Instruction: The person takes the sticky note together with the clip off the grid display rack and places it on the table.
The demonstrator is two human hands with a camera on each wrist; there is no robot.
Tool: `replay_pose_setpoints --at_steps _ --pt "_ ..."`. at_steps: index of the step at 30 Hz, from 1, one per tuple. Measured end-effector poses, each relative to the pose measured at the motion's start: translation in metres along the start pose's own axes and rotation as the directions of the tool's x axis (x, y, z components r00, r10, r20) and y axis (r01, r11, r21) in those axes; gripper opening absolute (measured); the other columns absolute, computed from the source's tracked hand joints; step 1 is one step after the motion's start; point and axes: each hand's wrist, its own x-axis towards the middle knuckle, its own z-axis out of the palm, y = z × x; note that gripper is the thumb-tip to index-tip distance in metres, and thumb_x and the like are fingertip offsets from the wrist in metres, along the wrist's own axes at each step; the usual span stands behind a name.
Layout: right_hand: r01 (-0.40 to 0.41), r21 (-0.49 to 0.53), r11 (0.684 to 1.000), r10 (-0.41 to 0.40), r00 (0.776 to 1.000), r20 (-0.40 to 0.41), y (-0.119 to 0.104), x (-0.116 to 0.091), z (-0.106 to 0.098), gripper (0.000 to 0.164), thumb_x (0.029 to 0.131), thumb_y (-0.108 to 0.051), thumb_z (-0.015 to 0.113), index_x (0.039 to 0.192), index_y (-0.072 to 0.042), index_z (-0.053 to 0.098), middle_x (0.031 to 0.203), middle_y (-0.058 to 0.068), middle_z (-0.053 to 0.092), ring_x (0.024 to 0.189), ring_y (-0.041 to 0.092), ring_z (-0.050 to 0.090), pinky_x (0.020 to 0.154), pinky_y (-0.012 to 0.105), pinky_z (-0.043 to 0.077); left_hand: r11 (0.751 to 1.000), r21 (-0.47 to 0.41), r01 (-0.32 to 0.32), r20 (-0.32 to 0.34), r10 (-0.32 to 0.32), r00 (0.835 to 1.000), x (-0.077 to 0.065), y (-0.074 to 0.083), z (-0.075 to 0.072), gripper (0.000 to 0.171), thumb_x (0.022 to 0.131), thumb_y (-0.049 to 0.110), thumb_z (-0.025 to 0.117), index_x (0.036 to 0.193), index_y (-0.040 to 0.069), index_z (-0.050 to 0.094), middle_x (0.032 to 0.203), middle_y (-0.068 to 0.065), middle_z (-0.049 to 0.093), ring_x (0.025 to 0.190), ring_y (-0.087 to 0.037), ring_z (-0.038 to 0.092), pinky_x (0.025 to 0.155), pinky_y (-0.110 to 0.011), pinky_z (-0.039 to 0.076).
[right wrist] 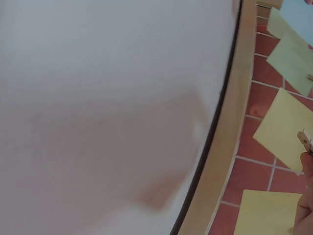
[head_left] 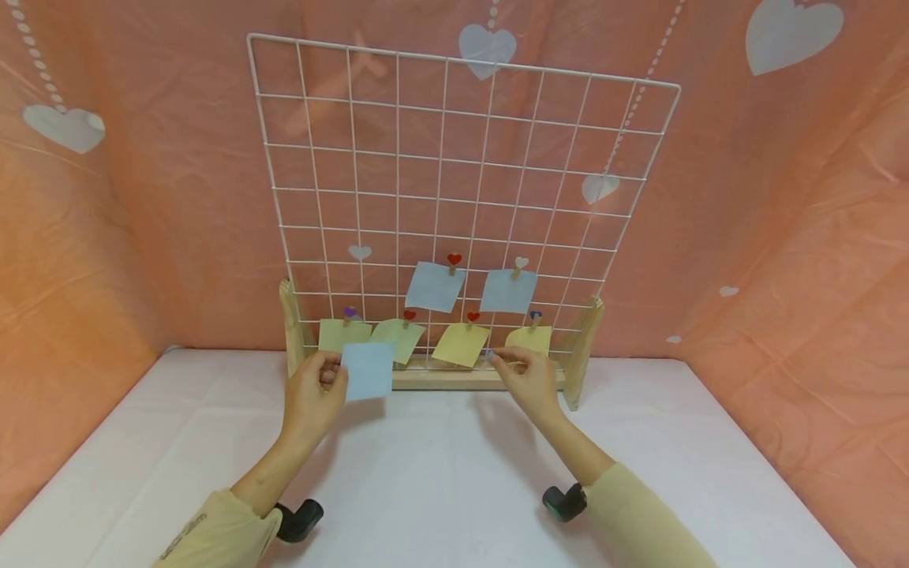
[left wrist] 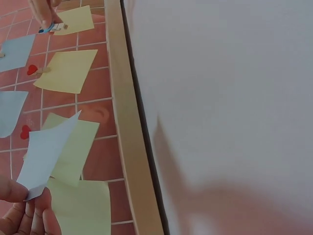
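Note:
My left hand [head_left: 312, 398] pinches a light blue paper note [head_left: 368, 371] by its edge, in front of the green notes [head_left: 401, 338] at the lower left of a white wire grid [head_left: 419, 162]. In the left wrist view the blue note [left wrist: 46, 154] is tilted, with thumb and fingers at its lower end. My right hand [head_left: 531, 380] pinches a small wooden clothespin [right wrist: 304, 140] near the yellow notes [head_left: 461, 345]. A bit of blue shows on that clothespin [left wrist: 58, 27] in the left wrist view. In the right wrist view most of the hand is out of frame.
Two blue notes [head_left: 435, 287] hang above the row of green and yellow notes, held by heart clothespins [head_left: 454, 260]. A wooden base [head_left: 454, 381] carries the grid on the white tabletop [head_left: 440, 473]. Orange cloth [head_left: 142, 237] surrounds the table.

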Motion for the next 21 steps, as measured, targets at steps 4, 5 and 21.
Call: replay_pose_setpoints --at_steps 4,5,21 --pt "0.008 -0.038 0.999 -0.007 1.000 0.020 0.005 -0.003 -0.005 0.016 0.086 -0.012 0.071 0.097 -0.001 0.074 0.096 0.015 0.073 0.056 0.006 0.052 0.048 0.016 0.036 1.000 0.015 -0.008 -0.003 0.008 1.000 -0.002 -0.006 0.000 0.015 0.087 -0.003 0.056 0.099 -0.009 0.063 0.086 -0.017 0.063 0.069 -0.002 0.050 0.062 -0.010 0.043" --pt "0.009 -0.040 0.999 -0.008 1.000 0.027 0.007 -0.003 -0.006 0.016 0.086 -0.011 0.070 0.097 -0.001 0.074 0.095 0.015 0.073 0.050 0.002 0.045 0.045 0.016 0.033 1.000 0.017 -0.010 -0.004 0.010 1.000 -0.003 -0.007 0.000 0.015 0.087 -0.003 0.056 0.099 -0.009 0.063 0.085 -0.017 0.063 0.069 -0.002 0.050 0.062 -0.011 0.043" --pt "-0.023 -0.083 0.996 0.029 0.997 0.066 0.027 -0.015 -0.023 0.018 0.086 -0.008 0.070 0.101 0.001 0.073 0.101 0.015 0.071 0.090 0.020 0.063 0.064 0.018 0.046 0.998 0.062 0.016 0.015 -0.017 1.000 -0.012 -0.019 -0.007 0.016 0.091 0.002 0.054 0.100 -0.004 0.065 0.080 -0.009 0.061 0.066 0.000 0.046 0.061 -0.013 0.042"
